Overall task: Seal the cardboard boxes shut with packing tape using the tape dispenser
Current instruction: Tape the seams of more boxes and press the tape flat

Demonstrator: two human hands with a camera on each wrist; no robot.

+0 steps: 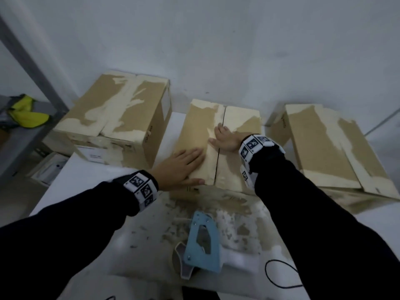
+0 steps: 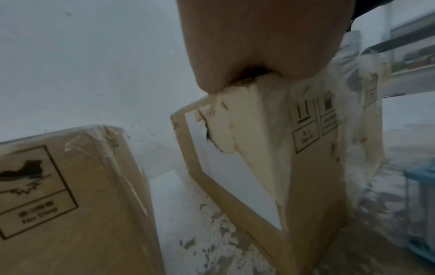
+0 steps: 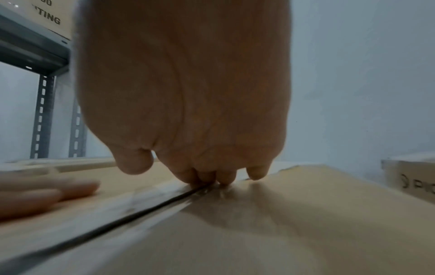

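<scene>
Left hand and right hand lie flat, fingers extended, palms down.

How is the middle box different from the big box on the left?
The middle box is smaller and lower than the left box. Both hands press the middle box's flaps, the left hand left of the seam and the right hand across it; nobody touches the left box. The middle box shows a dark open seam; the left box shows none. Both are brown cardboard with pale torn patches.
</scene>
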